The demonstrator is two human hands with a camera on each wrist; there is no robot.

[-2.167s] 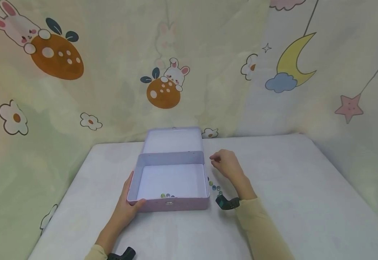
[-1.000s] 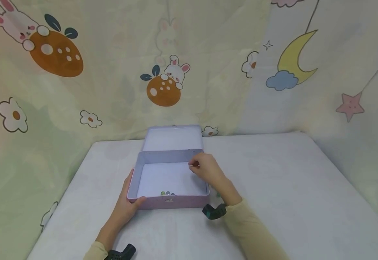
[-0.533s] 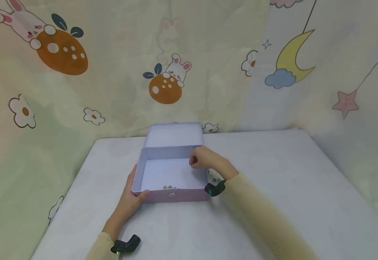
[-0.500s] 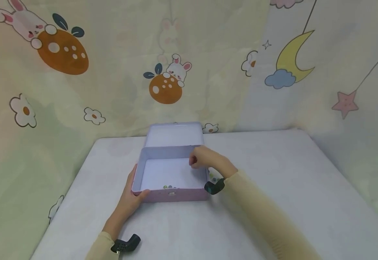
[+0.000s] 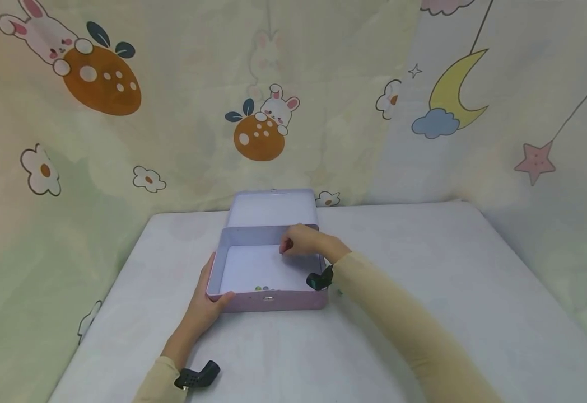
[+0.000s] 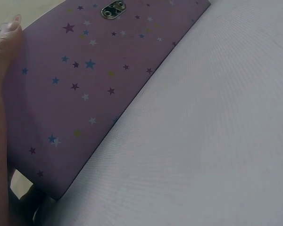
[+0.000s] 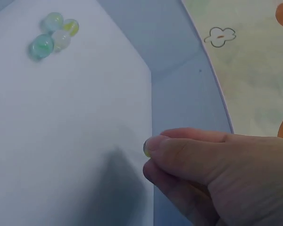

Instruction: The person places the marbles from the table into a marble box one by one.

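A lidded tin box (image 5: 293, 302) stands with its lid folded back. Its outside is purple, printed with small stars, and a metal clasp (image 6: 114, 9) sits on the front. My left hand (image 5: 200, 308) grips the front left corner, thumb on the front wall and fingers along the left side. Over the box floor, my right hand (image 5: 299, 240) pinches a glass marble (image 7: 146, 148) between thumb and fingertips; only its edge shows, with a yellowish tint. Several marbles (image 7: 42, 46) lie grouped on the white box floor, near the front wall in the head view.
The raised lid (image 5: 273, 208) leans back behind the box, by the patterned backdrop (image 5: 182, 112). A green marble (image 5: 339, 291) shows on the white-covered table (image 5: 424, 268) right of the box, partly behind the right sleeve (image 5: 389, 302).
My right hand has come leftward from beside the box to over its inside, moving slightly further left in the last half second. My left hand keeps its grip on the corner.
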